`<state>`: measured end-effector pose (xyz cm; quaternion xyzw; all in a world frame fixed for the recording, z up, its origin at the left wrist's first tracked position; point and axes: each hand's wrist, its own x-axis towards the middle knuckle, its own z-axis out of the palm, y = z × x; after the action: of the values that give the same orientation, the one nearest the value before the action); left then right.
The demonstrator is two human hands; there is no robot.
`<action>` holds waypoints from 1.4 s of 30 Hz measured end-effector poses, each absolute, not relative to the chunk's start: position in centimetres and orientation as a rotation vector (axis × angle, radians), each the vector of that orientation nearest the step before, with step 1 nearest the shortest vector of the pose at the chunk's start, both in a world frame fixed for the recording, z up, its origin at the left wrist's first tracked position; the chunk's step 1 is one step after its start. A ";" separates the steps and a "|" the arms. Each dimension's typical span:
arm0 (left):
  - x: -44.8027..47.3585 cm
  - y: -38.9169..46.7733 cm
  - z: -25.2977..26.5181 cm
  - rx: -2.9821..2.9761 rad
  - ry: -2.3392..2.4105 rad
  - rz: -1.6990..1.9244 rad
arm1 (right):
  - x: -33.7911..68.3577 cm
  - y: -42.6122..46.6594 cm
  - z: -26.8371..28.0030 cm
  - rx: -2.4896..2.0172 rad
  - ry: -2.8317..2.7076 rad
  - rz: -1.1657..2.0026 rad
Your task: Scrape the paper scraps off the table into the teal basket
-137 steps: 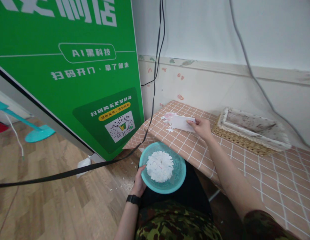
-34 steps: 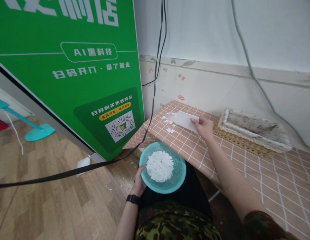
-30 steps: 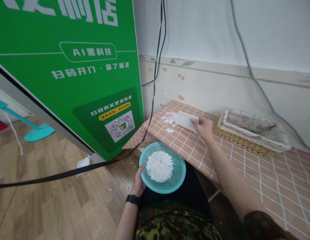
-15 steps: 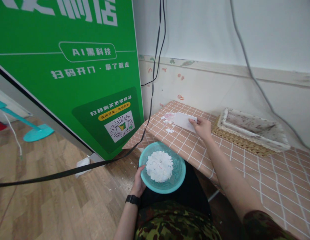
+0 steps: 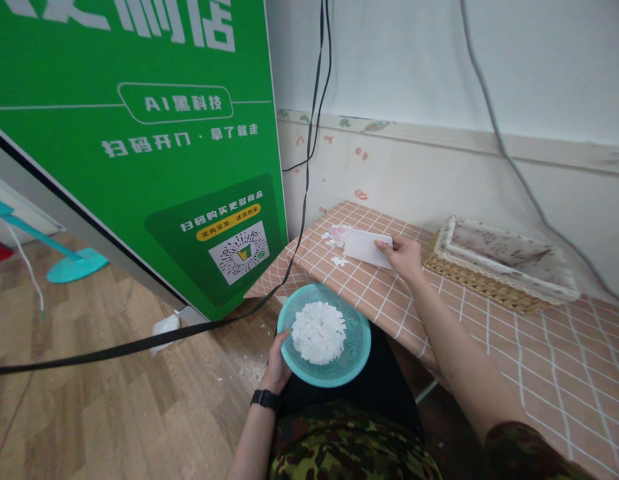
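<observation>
My left hand grips the left rim of a teal plastic basket, its thumb over the edge. A heap of white paper scraps lies in the basket, which rests at my lap just below the table edge. Over the table, my right hand pinches the right end of a flat white card between thumb and fingers. Beyond the card's left end are pinkish-white paper scraps on the checked cloth, with a few white scraps nearer the edge.
A brown checked tablecloth covers the table. At its back right sits a wicker basket with a floral lining. A tall green cabinet stands at left. Black cables hang across in front, and a blue stand is on the floor.
The white card has shifted slightly left and toward me, and its tilt has changed. My left hand and the teal basket have stayed in place.
</observation>
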<state>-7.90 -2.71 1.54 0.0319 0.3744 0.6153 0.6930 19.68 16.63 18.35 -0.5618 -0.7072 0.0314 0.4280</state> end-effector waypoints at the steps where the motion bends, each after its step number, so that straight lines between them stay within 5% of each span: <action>1: -7.9 -2.7 1.5 0.077 0.831 1.376 | 19.7 16.6 18.4 -1.397 -1.774 0.069; 42: -7.9 -2.7 1.5 0.065 0.829 1.386 | 19.4 16.6 17.9 -1.384 -1.810 0.093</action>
<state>-7.93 -2.68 1.52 0.0289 0.3708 0.6200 0.6908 19.42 16.58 17.87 -0.5514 -0.7214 0.0369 0.4173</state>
